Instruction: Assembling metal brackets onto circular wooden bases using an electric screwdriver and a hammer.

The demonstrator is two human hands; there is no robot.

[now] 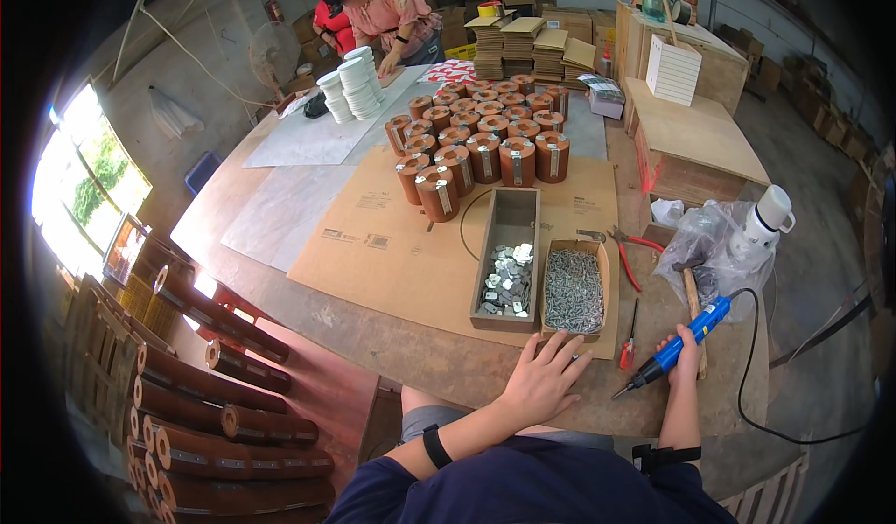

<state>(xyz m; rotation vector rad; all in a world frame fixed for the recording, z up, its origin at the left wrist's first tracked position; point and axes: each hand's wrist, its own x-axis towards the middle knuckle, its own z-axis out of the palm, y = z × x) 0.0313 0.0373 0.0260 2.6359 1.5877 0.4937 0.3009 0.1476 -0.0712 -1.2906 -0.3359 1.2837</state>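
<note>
Gripping blue driver (pixel 708 318), right hand (pixel 686 354) has fingers wrapped round it, tip pointing down and left, off any screw. Left hand (pixel 546 380) has fingers spread, by near edge of screw box (pixel 566 330); cannot tell if touching. Metal bits (pixel 510 277) lie in long box just left. Past boxes, brown rolls (pixel 518 162) stand grouped on surface (pixel 392 335). Looks like getting-ready step for screwing. Next move seems to need roll brought close, screw picked, driver tip set on it.
</note>
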